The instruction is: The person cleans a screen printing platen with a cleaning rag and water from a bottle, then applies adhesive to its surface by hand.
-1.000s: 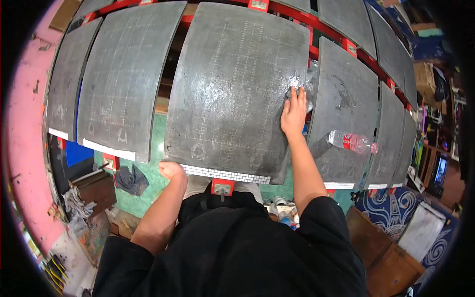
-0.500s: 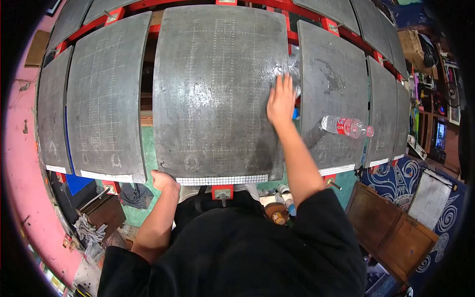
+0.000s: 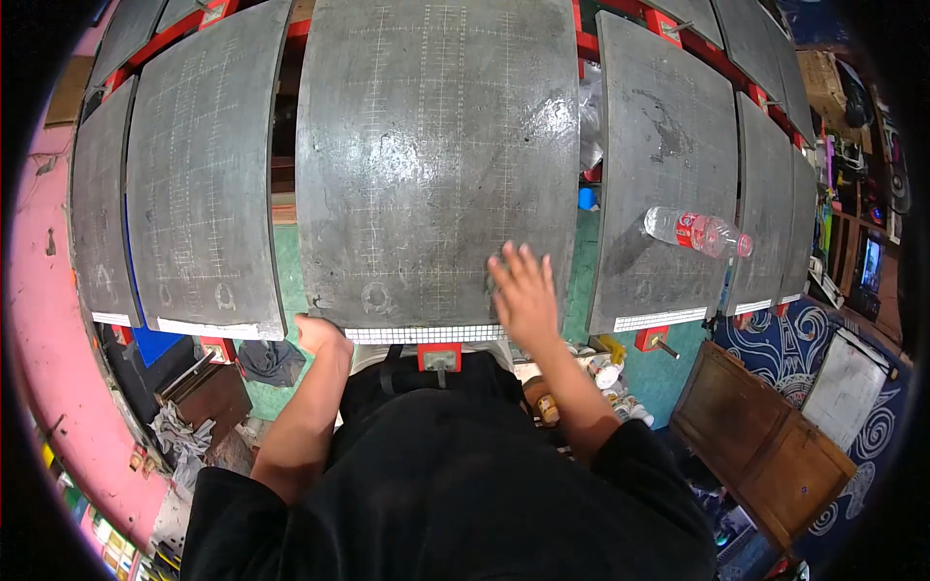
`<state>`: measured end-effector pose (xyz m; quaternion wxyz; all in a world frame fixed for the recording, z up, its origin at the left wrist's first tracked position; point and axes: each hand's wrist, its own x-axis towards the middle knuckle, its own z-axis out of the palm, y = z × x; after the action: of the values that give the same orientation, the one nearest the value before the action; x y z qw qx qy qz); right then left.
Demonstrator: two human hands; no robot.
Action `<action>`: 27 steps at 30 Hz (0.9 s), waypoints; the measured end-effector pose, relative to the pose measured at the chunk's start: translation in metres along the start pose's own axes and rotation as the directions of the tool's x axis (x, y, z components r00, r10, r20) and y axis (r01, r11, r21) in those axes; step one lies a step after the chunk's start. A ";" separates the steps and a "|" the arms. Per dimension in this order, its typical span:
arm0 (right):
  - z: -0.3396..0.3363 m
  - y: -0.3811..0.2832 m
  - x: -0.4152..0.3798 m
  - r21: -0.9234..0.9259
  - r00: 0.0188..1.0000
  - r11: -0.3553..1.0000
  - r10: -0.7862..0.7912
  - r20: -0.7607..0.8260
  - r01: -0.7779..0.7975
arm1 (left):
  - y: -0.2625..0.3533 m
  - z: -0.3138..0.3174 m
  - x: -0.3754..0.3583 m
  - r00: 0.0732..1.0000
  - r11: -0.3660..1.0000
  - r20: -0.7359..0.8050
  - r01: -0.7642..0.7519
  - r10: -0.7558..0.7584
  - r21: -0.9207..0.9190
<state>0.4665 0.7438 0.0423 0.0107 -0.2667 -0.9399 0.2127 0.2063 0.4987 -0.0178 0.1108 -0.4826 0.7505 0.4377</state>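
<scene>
In the head view, a person in a black top faces a large grey board (image 3: 436,194) marked with fine pale lines. The right hand (image 3: 526,295) has just moved down from the board's right edge to its lower right, leaving the upper right uncovered. Its grip is wide open, fingers spread, holding nothing; I cannot tell whether it touches. The left hand (image 3: 323,339) is folded at the board's lower left corner; whether its grip clasps the edge is unclear. A white gridded strip (image 3: 417,335) lines the board's near edge. Right of the board, a clear bottle (image 3: 697,232) lies on a neighbouring panel (image 3: 635,145). Beyond the board's left side is a pink wall (image 3: 39,339); below, green floor (image 3: 289,252).
</scene>
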 end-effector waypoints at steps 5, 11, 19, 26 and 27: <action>-0.006 0.019 0.150 -0.031 0.908 0.975 0.192 -0.371 -0.219 | -0.004 0.005 0.000 0.999 0.996 -0.047 0.021 -0.026 -0.092; 0.033 -0.097 0.148 0.060 0.987 0.985 -0.162 -0.002 0.162 | -0.005 0.002 0.004 0.999 0.996 0.013 -0.030 0.031 -0.081; 0.003 -0.067 0.040 0.318 0.973 0.927 -0.149 -0.174 0.198 | -0.012 -0.077 -0.074 0.132 0.256 0.497 -0.948 0.858 -0.190; -0.020 0.084 -0.051 0.004 0.788 0.871 0.447 -0.423 -0.492 | 0.026 0.045 -0.129 -0.372 -0.306 0.759 -0.922 0.534 -0.237; -0.020 0.097 -0.054 -0.047 0.769 0.832 0.487 -0.414 -0.553 | 0.012 0.049 -0.128 -0.371 -0.305 0.763 -0.922 0.530 -0.236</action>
<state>0.5635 0.7983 0.0263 0.1135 -0.5536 -0.8219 0.0716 0.2492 0.6188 0.0351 0.1176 0.5152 0.8138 0.2420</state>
